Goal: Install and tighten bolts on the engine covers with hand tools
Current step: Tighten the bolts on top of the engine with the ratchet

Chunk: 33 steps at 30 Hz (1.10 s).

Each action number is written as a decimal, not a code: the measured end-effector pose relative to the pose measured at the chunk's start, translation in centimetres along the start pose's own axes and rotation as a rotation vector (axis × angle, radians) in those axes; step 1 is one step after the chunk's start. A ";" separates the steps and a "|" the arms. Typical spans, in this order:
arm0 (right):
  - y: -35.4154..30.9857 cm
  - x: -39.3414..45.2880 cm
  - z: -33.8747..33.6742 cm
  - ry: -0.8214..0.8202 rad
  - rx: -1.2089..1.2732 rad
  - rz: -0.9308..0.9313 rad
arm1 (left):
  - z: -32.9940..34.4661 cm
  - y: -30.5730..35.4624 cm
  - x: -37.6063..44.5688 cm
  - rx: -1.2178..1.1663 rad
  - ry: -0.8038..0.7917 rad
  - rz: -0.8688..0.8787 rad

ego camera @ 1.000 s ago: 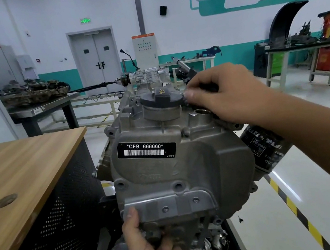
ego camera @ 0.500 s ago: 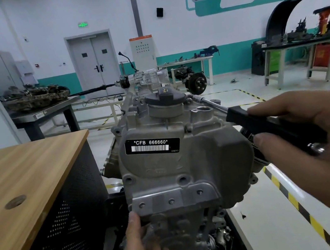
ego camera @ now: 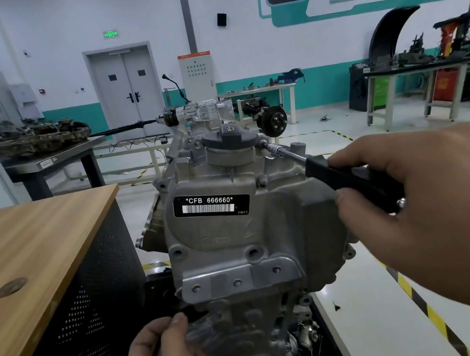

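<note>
Black-handled driver (ego camera: 349, 179) in right hand (ego camera: 437, 206) points up-left.

The engine cover (ego camera: 255, 230) is a grey cast-aluminium housing, standing upright beside the wooden table (ego camera: 21, 244). A black label reading "*CFB 666660*" with a barcode sits on its upper face, and a dark round filler cap (ego camera: 228, 138) tops it. A driver (ego camera: 329, 171) with a black handle and slim metal shaft lies slanted, its tip at a bolt (ego camera: 262, 143) on the cover's top edge, just right of the cap.
</note>
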State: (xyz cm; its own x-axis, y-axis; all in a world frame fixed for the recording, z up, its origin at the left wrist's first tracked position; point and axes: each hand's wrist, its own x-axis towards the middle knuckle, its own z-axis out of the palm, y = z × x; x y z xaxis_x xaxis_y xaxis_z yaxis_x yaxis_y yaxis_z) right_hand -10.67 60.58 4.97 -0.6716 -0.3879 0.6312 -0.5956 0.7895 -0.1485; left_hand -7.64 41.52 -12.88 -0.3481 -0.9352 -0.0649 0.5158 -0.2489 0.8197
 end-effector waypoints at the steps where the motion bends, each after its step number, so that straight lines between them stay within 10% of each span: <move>1: -0.2 0.0 -0.1 -0.022 -0.076 -0.021 | 0.0 -0.3 0.1 0.008 0.010 0.001; 5: -2.3 0.6 0.2 -0.228 -0.472 -0.277 | 0.5 -1.2 -0.1 0.129 0.041 0.118; 9: -3.7 1.9 -0.6 -0.226 -0.654 -0.432 | 1.4 -0.5 -3.2 0.302 -0.124 0.597; 16: -3.9 2.5 -0.1 -0.347 0.121 -0.076 | 7.9 5.4 -2.5 0.697 -0.604 0.919; 20: -4.4 1.6 1.3 -0.198 0.588 0.262 | 10.9 6.4 -1.9 0.498 -0.992 0.704; 24: -4.0 0.4 1.2 -0.253 0.656 0.180 | 11.2 6.0 -0.8 0.509 -0.947 1.014; 26: -2.4 -0.7 0.3 -0.330 0.484 0.000 | 11.1 5.4 -0.3 0.408 -0.912 1.029; 29: 0.4 -0.9 -2.7 -0.036 -0.138 -0.461 | 11.5 4.8 0.2 0.342 -0.895 1.040; 33: 2.3 1.2 -6.0 0.217 -0.388 -0.535 | 12.7 5.2 -0.3 0.339 -0.829 1.021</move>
State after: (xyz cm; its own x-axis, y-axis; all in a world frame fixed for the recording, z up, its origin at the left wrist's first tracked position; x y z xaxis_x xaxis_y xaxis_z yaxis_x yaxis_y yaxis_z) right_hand -10.24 64.81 9.96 -0.2021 -0.6991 0.6859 -0.5922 0.6450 0.4829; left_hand -14.80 43.70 -1.41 -0.3565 -0.2089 0.9106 0.6507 0.6439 0.4024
